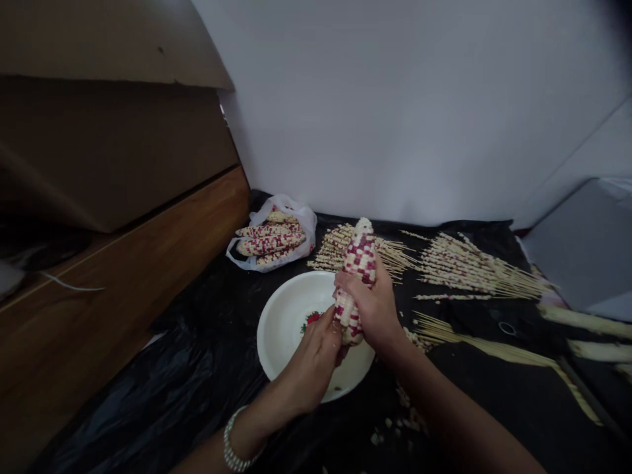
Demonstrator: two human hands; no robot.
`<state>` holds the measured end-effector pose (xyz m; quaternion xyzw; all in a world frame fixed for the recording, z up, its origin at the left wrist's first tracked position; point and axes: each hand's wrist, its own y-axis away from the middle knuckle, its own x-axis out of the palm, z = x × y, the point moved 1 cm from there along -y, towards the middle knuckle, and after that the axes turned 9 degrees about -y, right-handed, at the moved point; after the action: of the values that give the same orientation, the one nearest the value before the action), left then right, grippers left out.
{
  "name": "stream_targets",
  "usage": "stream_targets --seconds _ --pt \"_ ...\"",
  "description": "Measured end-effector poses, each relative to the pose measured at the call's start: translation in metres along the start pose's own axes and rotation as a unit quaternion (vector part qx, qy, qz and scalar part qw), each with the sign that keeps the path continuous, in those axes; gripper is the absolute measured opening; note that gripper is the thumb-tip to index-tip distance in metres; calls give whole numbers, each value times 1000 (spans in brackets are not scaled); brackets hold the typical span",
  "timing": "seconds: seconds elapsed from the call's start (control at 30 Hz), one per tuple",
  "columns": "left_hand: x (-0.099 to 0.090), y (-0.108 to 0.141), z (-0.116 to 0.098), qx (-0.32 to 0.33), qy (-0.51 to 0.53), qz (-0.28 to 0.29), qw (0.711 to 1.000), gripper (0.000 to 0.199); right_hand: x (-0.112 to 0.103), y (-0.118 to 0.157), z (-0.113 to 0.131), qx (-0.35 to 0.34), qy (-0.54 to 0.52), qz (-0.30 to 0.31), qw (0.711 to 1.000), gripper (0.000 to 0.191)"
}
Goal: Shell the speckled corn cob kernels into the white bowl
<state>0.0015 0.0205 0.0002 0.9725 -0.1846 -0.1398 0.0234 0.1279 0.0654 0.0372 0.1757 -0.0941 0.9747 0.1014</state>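
An ear of corn (360, 253) with mottled cream and dark-red kernels is held upright, slightly tilted, over a white bowl (281, 309). My right hand (378, 306) wraps round its middle from the right, thumb across the front. My left hand (313, 359), with a beaded bracelet (232, 441) on the wrist, grips the lower end from the left. Its fingertips are partly hidden behind the cob. A red and green print shows on the bowl's bottom.
A white plastic bag (309, 230) of corn ears stands at the back left. Kernel-threaded skewers (454, 263) lie in bundles at the back right, with bare sticks (439, 329) nearer. Stripped cobs (592, 322) lie far right. Loose kernels (402, 421) dot the black plastic sheet (197, 355).
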Motion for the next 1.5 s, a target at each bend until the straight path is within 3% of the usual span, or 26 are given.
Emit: stream_targets --seconds 0.13,0.3,0.4,0.6,0.9,1.13,1.27,1.5 --pt "6 -5 -7 -10 28 -13 999 36 1 4 -1 -9 18 -20 1000 36" --pt "6 -8 -9 -104 180 17 978 33 1 1 1 66 -88 12 994 31" --pt "2 -5 -8 -77 213 57 972 33 0 -2 3 77 -135 31 987 28" --pt "1 -3 -10 -88 191 50 976 41 2 -3 4 77 -136 26 987 31" --pt "4 -9 -13 -51 218 59 973 28 1 1 1 61 -116 34 991 37" --pt "5 -9 -25 -81 250 41 964 25 2 -1 -3 89 -156 36 983 29" --pt "2 -10 -30 -85 253 75 961 24 1 -4 -5 93 -157 39 982 25" --pt "1 -14 -13 -80 183 41 979 27 2 -1 -4 100 -131 44 985 29"
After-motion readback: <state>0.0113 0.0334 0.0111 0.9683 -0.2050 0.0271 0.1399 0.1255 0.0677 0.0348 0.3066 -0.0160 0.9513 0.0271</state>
